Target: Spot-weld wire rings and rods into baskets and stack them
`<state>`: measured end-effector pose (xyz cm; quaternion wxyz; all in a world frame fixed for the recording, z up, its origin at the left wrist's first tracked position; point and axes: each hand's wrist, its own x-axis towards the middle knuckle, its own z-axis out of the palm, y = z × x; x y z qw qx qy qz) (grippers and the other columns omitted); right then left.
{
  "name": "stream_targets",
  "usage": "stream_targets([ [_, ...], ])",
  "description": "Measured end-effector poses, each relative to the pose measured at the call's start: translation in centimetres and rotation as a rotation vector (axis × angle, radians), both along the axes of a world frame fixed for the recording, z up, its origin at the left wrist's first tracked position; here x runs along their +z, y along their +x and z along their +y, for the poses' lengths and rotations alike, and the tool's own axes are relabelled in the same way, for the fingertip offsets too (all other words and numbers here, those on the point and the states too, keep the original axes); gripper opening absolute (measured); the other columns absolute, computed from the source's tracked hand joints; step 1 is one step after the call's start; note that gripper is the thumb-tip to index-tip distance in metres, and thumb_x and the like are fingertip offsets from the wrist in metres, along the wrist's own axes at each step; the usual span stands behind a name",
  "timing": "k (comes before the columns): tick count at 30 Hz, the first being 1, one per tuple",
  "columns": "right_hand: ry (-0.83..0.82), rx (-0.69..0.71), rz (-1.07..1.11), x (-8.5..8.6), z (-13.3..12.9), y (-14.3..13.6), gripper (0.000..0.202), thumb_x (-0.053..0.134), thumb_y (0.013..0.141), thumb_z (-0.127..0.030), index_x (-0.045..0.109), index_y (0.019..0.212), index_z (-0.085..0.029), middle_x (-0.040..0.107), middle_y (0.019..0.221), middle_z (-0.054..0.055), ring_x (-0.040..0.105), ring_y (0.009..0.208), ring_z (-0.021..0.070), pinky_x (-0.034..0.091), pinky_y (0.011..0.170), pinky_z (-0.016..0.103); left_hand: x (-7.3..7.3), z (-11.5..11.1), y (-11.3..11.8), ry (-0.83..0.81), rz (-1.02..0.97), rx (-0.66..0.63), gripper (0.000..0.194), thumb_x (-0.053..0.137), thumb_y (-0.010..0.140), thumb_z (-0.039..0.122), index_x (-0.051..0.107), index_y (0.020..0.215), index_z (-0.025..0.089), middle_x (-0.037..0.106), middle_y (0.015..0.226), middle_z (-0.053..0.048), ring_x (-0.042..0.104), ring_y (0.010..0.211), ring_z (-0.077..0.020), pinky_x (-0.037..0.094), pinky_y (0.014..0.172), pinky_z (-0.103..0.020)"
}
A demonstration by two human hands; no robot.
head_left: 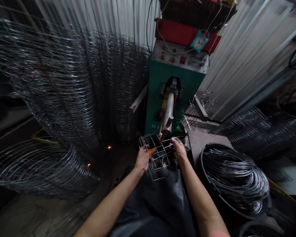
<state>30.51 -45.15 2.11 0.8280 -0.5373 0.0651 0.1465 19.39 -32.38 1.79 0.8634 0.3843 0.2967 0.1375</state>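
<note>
A wire frame (157, 164), shaped like a small basket of thin metal rods, sits above my lap under the spot welder's electrode arm (167, 120). My left hand (142, 160) is closed on the frame's left side. An orange tapered piece (151, 151) sticks out at its fingers; whether it is worn or held I cannot tell. On the other side, my right hand (179, 150) pinches a thin metal rod near the frame's upper right. The electrode tip is close to the rods, and I cannot tell whether it touches them.
The green spot welder (153, 85) stands ahead, with a blue clock (199, 41) on top. Tall stacks of wire rings (56, 75) crowd the left. At right, a black tub (212, 179) holds wire rings (246, 177). Sparks (109, 147) glow at lower left.
</note>
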Motion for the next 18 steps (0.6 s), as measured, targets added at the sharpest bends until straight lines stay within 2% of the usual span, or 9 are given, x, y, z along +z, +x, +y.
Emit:
stream_targets([
  [5, 0.028, 0.075, 0.018, 0.6, -0.5, 0.0, 0.033, 0.079, 0.055, -0.026, 0.060, 0.080, -0.019, 0.058, 0.059, -0.006, 0.054, 0.048, 0.0074, 0.043, 0.040, 0.014, -0.4, -0.2, -0.1, 0.006, -0.071, 0.034, 0.056, 0.081, 0.048, 0.021, 0.045, 0.090, 0.019, 0.043, 0.066, 0.009, 0.038, 0.041, -0.0024, 0.032, 0.033, -0.017],
  [9, 0.028, 0.074, 0.030, 0.8, -0.4, 0.4, 0.029, 0.079, 0.056, -0.025, 0.061, 0.078, -0.019, 0.058, 0.059, -0.006, 0.054, 0.049, 0.0073, 0.045, 0.041, 0.015, -0.8, -0.4, 0.1, -0.007, -0.087, 0.058, 0.055, 0.080, 0.047, 0.022, 0.044, 0.089, 0.019, 0.041, 0.065, 0.010, 0.036, 0.043, -0.0022, 0.032, 0.034, -0.016],
  [18, 0.045, 0.063, 0.048, 0.2, 1.1, 2.0, 0.026, 0.078, 0.055, -0.022, 0.060, 0.074, -0.019, 0.058, 0.058, -0.006, 0.054, 0.049, 0.0064, 0.044, 0.040, 0.013, 0.4, 0.2, 0.7, -0.019, -0.054, 0.128, 0.056, 0.081, 0.044, 0.024, 0.045, 0.087, 0.019, 0.042, 0.063, 0.009, 0.038, 0.045, -0.0025, 0.033, 0.038, -0.016],
])
